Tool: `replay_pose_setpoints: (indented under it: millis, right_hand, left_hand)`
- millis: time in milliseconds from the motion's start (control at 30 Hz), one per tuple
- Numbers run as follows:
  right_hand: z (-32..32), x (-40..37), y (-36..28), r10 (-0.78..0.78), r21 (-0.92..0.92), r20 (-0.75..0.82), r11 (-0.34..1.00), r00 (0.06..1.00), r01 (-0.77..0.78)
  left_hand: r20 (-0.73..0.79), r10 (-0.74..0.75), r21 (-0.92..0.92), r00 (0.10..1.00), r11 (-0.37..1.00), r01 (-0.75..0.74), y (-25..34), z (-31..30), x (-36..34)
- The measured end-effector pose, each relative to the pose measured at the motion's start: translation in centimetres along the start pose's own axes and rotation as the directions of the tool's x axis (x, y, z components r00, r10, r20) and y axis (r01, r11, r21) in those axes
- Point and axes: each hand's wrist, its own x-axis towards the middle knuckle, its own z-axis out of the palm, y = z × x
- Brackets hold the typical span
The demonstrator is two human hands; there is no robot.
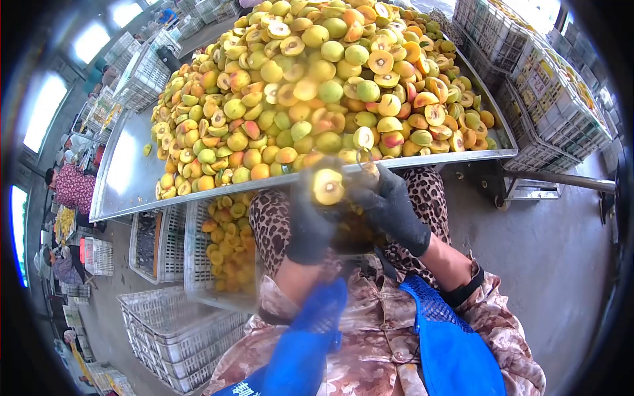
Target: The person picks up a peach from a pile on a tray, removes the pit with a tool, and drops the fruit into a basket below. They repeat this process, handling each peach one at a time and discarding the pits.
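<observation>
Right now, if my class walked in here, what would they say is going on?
A person in dark gloves is handling fruit. The left hand holds a cut fruit half, cut face showing. The right hand is close beside it, with something too blurred to name at its fingertips. Ahead, a metal tray bears a large heap of fruit, many pieces cut.

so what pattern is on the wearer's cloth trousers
The cloth trousers have a leopard print, dark spots on pinkish-beige, best seen in the head view.
</observation>
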Motion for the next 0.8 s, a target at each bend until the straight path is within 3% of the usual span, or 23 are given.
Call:
replay_pose_setpoints:
  millis: [33, 67, 133, 167, 200, 267, 333, 433, 467, 500, 533, 567, 600, 667, 800]
  right_hand:
    - [0.2, -0.4, -1.1, 0.223, 0.182, 0.027, 0.957, 0.974, -0.224]
    - [0.5, -0.7, -0.7, 0.200, 0.171, 0.026, 0.964, 0.979, -0.201]
    - [0.9, -0.4, -0.2, 0.139, 0.142, 0.029, 0.980, 0.990, -0.142]
    - [0.0, 0.1, -0.6, 0.013, -0.236, -0.010, 0.972, 1.000, -0.015]
    - [-0.5, 0.7, -1.5, -0.043, -0.442, 0.063, 0.895, 0.997, 0.066]
    - [-1.1, 1.1, -3.1, -0.092, -0.755, 0.234, 0.610, 0.968, 0.241]
    - [-1.9, 0.6, -4.0, -0.060, -0.431, 0.190, 0.892, 0.980, 0.138]
    - [-1.3, -1.2, -3.4, 0.056, -0.020, 0.254, 0.998, 0.966, -0.053]
    - [-1.3, -1.6, -3.0, 0.126, -0.091, 0.277, 0.990, 0.953, -0.104]
    - [-1.3, -1.8, -2.8, 0.199, -0.164, 0.292, 0.974, 0.935, -0.156]
    - [-1.4, -2.1, -2.8, 0.273, -0.238, 0.304, 0.949, 0.913, -0.205]
    - [-1.1, -2.2, -3.0, 0.171, -0.124, 0.262, 0.982, 0.950, -0.143]
    - [-1.1, -2.2, -3.2, 0.164, -0.120, 0.256, 0.983, 0.953, -0.137]
    - [-1.0, -2.1, -3.4, 0.152, -0.110, 0.244, 0.986, 0.958, -0.128]
    - [-0.3, -1.9, -2.4, 0.083, -0.108, 0.218, 0.992, 0.972, -0.060]
  left_hand:
    - [0.005, 0.023, -0.035, 1.000, 0.999, -0.023, -0.1, 0.7, -0.1]
    - [0.010, 0.046, -0.070, 0.999, 0.997, -0.045, 0.0, 1.4, -0.2]
    - [0.129, 0.060, 0.206, 0.990, 0.975, -0.085, 0.2, 1.8, -0.2]
    - [0.139, 0.012, 0.180, 0.990, 0.983, -0.037, 0.0, 1.1, -0.1]
    - [0.120, -0.021, 0.118, 0.993, 0.993, 0.007, -0.1, 0.9, -0.1]
    - [0.072, -0.047, 0.026, 0.996, 0.999, 0.045, -0.3, 0.6, -0.2]
    - [0.014, -0.020, -0.029, 1.000, 0.999, 0.021, 0.3, 0.7, -0.2]
    - [-0.017, -0.028, -0.056, 0.999, 0.998, 0.027, 1.7, 3.4, -1.1]
    - [-0.023, -0.040, -0.064, 0.999, 0.997, 0.038, 1.8, 4.0, -1.3]
    - [0.007, 0.007, 0.067, 1.000, 0.998, -0.008, 1.6, 4.3, -1.6]
    - [0.015, -0.014, 0.041, 1.000, 0.999, 0.014, 1.2, 3.7, -1.4]
    - [0.023, -0.031, 0.017, 0.999, 0.999, 0.030, 0.8, 2.6, -0.9]
    - [0.033, -0.048, -0.003, 0.998, 0.999, 0.048, 0.7, 2.1, -0.6]
    - [0.086, 0.081, 0.190, 0.993, 0.977, -0.096, 0.3, 2.2, -0.5]
    - [0.104, 0.185, 0.317, 0.977, 0.925, -0.209, 0.8, 3.0, -0.8]
